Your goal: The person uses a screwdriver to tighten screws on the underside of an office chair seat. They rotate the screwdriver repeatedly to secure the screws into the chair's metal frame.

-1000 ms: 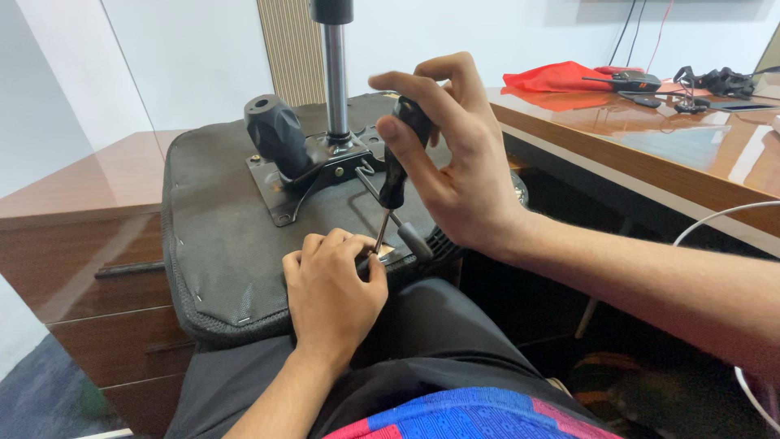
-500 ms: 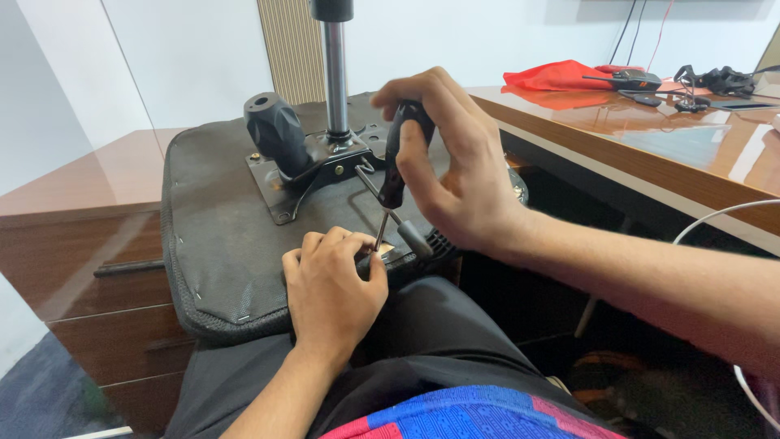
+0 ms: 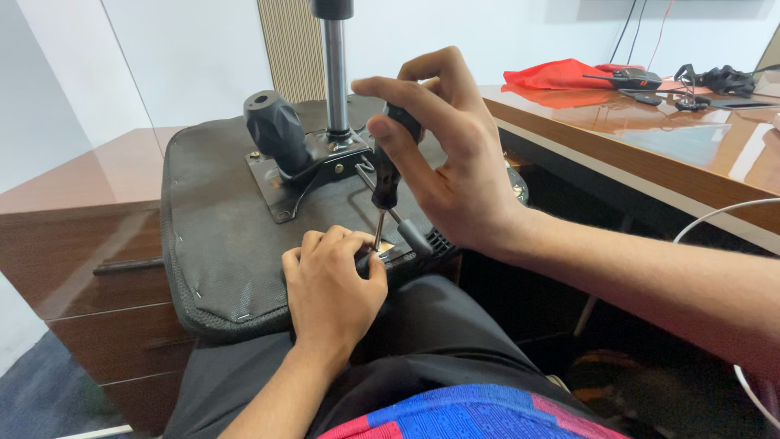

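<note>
Your right hand [image 3: 455, 162] grips the screwdriver [image 3: 385, 175] tight, left hand [image 3: 329, 289] pinching at its 6 o'clock tip; a slip could poke those fingers [image 3: 357, 248].

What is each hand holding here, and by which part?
Right hand holds a screwdriver by its black handle. Left hand presses on the upturned chair seat edge beside the tip.

A glossy wooden worktop [image 3: 699, 154] runs along the right, carrying a red cloth [image 3: 556, 75], a black handset [image 3: 635, 79] and tangled black cables [image 3: 719, 81] at its far end; a wooden drawer cabinet [image 3: 73, 268] stands left, over blue carpet [image 3: 41, 390]
</note>
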